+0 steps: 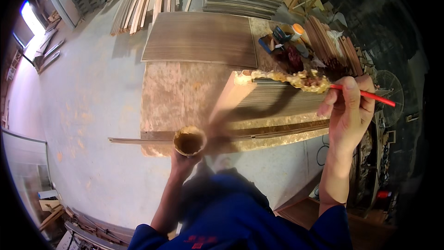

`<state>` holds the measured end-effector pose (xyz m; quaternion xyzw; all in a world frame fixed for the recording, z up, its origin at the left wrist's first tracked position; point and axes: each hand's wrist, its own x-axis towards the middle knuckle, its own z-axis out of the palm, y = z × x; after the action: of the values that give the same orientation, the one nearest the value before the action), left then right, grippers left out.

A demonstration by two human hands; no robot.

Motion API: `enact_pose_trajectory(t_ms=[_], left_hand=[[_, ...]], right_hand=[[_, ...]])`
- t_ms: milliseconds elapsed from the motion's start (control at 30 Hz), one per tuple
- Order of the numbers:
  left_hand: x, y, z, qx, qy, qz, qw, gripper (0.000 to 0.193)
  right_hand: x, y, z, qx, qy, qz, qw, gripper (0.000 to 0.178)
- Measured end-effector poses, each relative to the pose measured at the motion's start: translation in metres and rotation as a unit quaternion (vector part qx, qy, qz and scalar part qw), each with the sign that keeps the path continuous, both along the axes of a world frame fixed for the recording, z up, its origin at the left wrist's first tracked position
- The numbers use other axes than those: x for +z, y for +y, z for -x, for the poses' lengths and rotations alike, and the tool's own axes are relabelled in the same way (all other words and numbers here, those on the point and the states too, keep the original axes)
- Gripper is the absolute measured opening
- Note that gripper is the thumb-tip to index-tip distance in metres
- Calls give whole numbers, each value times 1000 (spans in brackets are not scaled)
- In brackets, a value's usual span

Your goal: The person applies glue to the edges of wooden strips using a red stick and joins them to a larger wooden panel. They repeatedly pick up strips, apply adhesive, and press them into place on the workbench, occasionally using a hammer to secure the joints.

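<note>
My left hand is closed around a cup with a yellowish, crusted rim and a dark inside. My right hand grips a stick-like brush by its thin red handle; clumpy, yellow-brown dried glue coats the rest of it. The tip of the brush appears at the upper end of a pale wooden piece, though I cannot tell whether they touch. Beside that piece lies a stack of dark wood strips, partly under the brush. Long brown strips run along the near side of the worktable.
A large brown panel lies on the far part of the table. At the right are a tool tray, an orange-lidded container and bundled wood strips. Beyond stand stacked panels. A fan stands at far right.
</note>
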<state>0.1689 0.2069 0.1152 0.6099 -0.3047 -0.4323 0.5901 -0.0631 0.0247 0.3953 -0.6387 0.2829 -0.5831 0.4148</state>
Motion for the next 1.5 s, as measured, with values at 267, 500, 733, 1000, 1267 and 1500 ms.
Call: enact_pose_trajectory(t_ms=[267,500,733,1000,1267,1500], left_hand=[[-5,-7,1,24,-7,-2,1000,44],[-2,-14,-1,14,-17,-16,1000,47],[-4,-18,-2,0,-12,-12,1000,53],[-11,-24,-5,-12,-42,-19,999,56],[4,-29,-8,-2,-3,-23,1000,51],[-9,-25,-13,19,-7,-26,999,54]], right_hand=[[-8,3,4,-20,-13,-24,999,22],[-33,4,2,-45,-50,-72,995,25],[-46,15,13,-46,-90,-86,991,21],[-26,28,6,5,-28,-1,1000,12],[38,-41,10,78,72,6,994,15],[57,-119,-34,230,201,-133,943,15]])
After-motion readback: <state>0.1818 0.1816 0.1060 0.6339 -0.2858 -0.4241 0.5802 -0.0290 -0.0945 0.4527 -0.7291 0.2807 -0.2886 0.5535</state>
